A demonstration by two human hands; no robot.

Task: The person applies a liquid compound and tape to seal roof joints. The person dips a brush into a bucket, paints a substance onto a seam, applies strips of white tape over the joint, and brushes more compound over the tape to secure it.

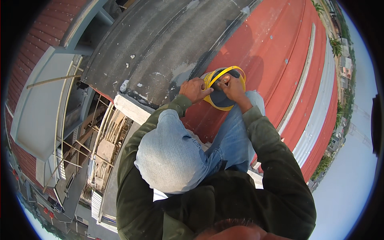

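Note:
A yellow bucket (pixel 223 108) with a dark grey inside stands on the red metal roof, close beyond my bent, jeans-clad knee. My left hand (pixel 194 89) grips the bucket's left side, its thumb reaching over the rim. Over the bucket's opening, my right hand (pixel 233 87) has its fingers curled and pinched together. Whatever those fingers hold, if anything, is too small to make out. A yellow band (pixel 231 68), apparently the handle, arches over the far side of the opening. How full the bucket is cannot be told.
Red corrugated roofing (pixel 276 72) slopes off to the right, with a pale metal strip (pixel 316 116) along it. A dark grey coated surface (pixel 160 44) with white flakes lies left. Beyond its edge is a drop with bamboo poles (pixel 64 108) and a white wall block (pixel 131 109).

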